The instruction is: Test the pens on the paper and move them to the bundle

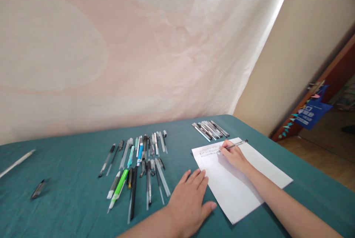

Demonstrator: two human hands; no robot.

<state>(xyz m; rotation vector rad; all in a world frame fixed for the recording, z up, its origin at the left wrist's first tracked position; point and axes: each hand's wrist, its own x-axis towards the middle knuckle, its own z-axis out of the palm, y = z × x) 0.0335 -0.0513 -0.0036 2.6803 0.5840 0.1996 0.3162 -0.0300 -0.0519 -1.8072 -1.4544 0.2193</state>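
My right hand is closed around a clear pen, its tip resting on a white sheet of paper near some lines of writing at the sheet's top left. My left hand lies flat and open on the teal tablecloth, fingers together, thumb touching the paper's left edge. Just left of that hand, several pens in black, clear, green and blue lie spread out.
A second row of several pens lies beyond the paper. A small dark pen part and a white stick lie at far left. A creased white sheet hangs behind the table; a doorway with blue paper decorations is at right.
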